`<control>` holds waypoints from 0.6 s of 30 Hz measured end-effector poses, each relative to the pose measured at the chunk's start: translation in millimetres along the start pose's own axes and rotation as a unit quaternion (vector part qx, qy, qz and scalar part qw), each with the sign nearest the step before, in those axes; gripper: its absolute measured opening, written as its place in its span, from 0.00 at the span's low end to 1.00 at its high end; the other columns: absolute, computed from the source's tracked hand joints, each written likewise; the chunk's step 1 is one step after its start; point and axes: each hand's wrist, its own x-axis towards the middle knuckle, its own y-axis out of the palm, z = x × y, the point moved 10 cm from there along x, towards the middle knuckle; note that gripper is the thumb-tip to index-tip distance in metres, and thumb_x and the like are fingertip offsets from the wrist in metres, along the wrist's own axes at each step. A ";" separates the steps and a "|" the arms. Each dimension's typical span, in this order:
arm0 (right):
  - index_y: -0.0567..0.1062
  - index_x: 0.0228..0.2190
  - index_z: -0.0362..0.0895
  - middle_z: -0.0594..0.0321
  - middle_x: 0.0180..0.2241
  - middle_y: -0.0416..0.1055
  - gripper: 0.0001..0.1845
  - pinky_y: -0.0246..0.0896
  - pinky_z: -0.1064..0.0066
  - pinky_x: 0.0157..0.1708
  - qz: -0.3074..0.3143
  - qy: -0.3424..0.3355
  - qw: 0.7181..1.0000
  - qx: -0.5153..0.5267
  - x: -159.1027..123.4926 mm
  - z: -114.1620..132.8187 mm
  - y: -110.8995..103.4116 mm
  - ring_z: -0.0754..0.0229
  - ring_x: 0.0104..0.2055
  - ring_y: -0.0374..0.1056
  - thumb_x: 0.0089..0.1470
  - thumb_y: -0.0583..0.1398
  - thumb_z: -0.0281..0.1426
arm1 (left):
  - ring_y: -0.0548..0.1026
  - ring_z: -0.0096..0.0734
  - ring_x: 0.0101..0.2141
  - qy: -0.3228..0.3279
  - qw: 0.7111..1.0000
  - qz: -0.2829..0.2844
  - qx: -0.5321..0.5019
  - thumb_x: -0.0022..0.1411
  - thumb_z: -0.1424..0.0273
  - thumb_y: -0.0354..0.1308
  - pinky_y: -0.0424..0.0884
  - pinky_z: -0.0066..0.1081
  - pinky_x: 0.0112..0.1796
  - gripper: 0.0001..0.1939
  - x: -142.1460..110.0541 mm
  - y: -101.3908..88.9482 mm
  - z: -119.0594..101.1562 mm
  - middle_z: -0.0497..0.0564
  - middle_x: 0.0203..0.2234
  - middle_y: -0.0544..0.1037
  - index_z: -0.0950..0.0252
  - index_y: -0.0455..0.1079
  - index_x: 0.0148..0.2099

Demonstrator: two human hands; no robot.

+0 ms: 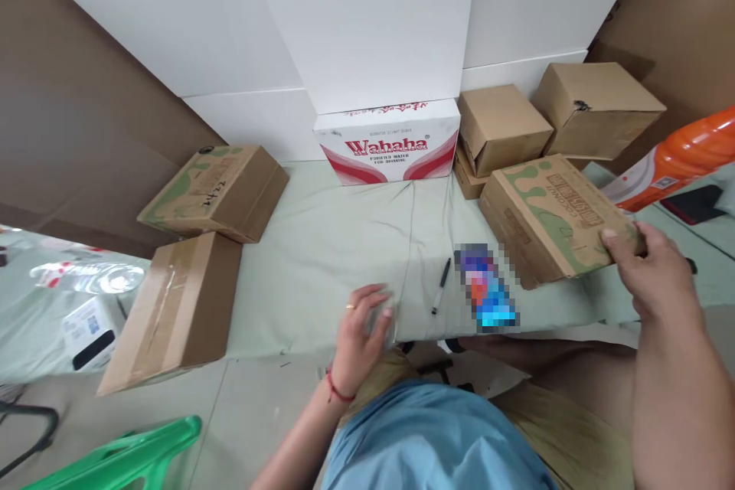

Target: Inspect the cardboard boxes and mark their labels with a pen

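Observation:
My right hand grips the near right corner of a brown cardboard box with green print, which lies on the pale green table cover. My left hand rests at the table's front edge. Its fingers are curled round a small greyish thing that I cannot make out. A black pen lies between the two hands. Right of the pen is a small colourful packet, just in front of the box.
A white Wahaha water carton stands at the back. Plain cardboard boxes sit beside it, others at the left and the front left. An orange bottle and a dark phone are at the right, a green stool below left.

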 end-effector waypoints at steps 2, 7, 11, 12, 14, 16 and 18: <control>0.80 0.45 0.49 0.44 0.51 0.78 0.28 0.74 0.49 0.41 0.006 0.045 0.999 0.030 -8.7 -21.1 -4.0 0.44 0.48 0.77 0.57 0.68 0.58 | 0.83 0.43 0.53 -0.056 0.977 0.098 -0.179 0.79 0.57 0.55 0.84 0.41 0.49 0.16 10.4 48.4 -15.6 0.61 0.53 0.81 0.63 0.78 0.51; 0.81 0.41 0.51 0.45 0.49 0.80 0.29 0.76 0.52 0.37 0.050 0.214 0.969 0.110 -44.5 -88.0 -19.7 0.46 0.44 0.77 0.43 0.76 0.55 | 0.80 0.47 0.57 -0.156 0.892 0.201 -0.373 0.77 0.46 0.54 0.81 0.46 0.53 0.26 40.1 118.3 -55.6 0.63 0.56 0.80 0.62 0.73 0.59; 0.82 0.40 0.52 0.52 0.54 0.78 0.28 0.82 0.51 0.38 0.137 0.309 0.918 0.208 -68.4 -101.4 4.2 0.48 0.46 0.77 0.44 0.75 0.56 | 0.76 0.49 0.64 -0.157 0.874 0.233 -0.396 0.78 0.45 0.51 0.77 0.49 0.60 0.29 72.8 154.1 -94.5 0.62 0.66 0.76 0.59 0.72 0.66; 0.81 0.38 0.52 0.54 0.52 0.78 0.27 0.83 0.52 0.38 0.126 0.318 0.912 0.226 -71.3 -100.7 7.2 0.50 0.45 0.76 0.43 0.75 0.54 | 0.74 0.49 0.66 -0.154 0.870 0.241 -0.400 0.78 0.45 0.51 0.76 0.49 0.61 0.29 79.5 162.1 -105.1 0.61 0.68 0.75 0.58 0.73 0.67; 0.79 0.35 0.50 0.59 0.47 0.78 0.25 0.84 0.55 0.37 0.076 0.318 0.913 0.244 -74.6 -97.9 7.5 0.54 0.43 0.74 0.40 0.76 0.51 | 0.74 0.50 0.65 -0.148 0.865 0.253 -0.407 0.78 0.45 0.52 0.75 0.49 0.61 0.28 89.1 175.4 -125.6 0.60 0.67 0.76 0.58 0.75 0.65; 0.77 0.34 0.49 0.61 0.44 0.77 0.24 0.84 0.58 0.35 0.028 0.318 0.914 0.249 -81.0 -94.1 6.0 0.55 0.42 0.74 0.38 0.76 0.46 | 0.78 0.50 0.61 -0.145 0.863 0.254 -0.411 0.77 0.46 0.53 0.76 0.49 0.59 0.28 92.6 183.6 -142.2 0.61 0.61 0.80 0.61 0.76 0.62; 0.77 0.35 0.49 0.60 0.45 0.78 0.22 0.84 0.59 0.36 -0.001 0.298 0.921 0.253 -89.9 -83.4 3.5 0.53 0.45 0.75 0.40 0.74 0.44 | 0.78 0.49 0.57 -0.148 0.867 0.241 -0.410 0.76 0.46 0.55 0.75 0.49 0.60 0.27 90.1 184.3 -152.1 0.62 0.57 0.81 0.63 0.75 0.60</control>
